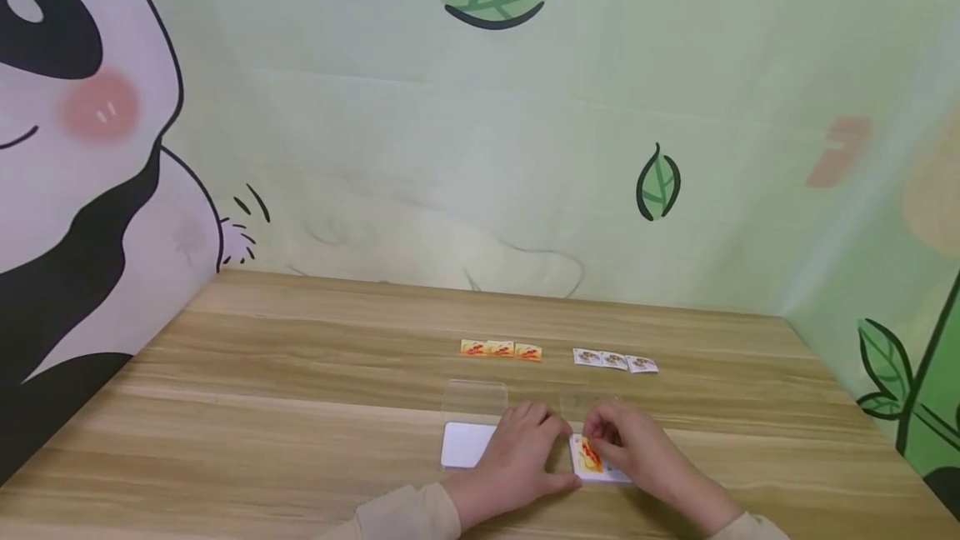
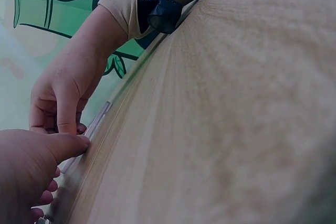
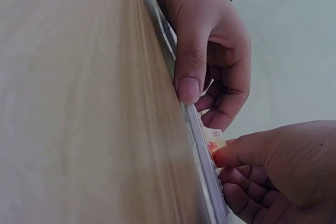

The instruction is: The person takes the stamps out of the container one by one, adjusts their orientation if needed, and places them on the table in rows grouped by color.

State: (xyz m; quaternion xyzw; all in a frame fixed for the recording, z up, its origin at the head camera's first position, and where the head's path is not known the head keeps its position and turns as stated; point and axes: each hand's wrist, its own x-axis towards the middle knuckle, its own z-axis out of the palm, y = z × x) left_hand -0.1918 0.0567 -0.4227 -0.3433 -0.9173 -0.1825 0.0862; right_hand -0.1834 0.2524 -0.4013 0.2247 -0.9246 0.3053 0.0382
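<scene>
An orange and yellow postage stamp [image 1: 589, 457] with a printed "80" lies over a stack of white cards [image 1: 603, 477]. My right hand [image 1: 637, 447] pinches this stamp [image 3: 212, 145] between thumb and index finger, close over the cards. At the left end of the same stack is my left hand [image 1: 521, 457], its thumb at the near corner and its fingertips at the far corner. In the right wrist view the left thumb [image 3: 190, 87] presses against the stack's edge. Part of the stack is hidden under the right hand.
Another white card stack [image 1: 467, 444] lies left, partly behind the left hand, a clear plastic lid [image 1: 475, 400] beyond it. A second clear lid [image 1: 573, 402] is behind the right stack. Farther back are three orange stamps [image 1: 500, 349] and three whitish stamps [image 1: 615, 361] in rows.
</scene>
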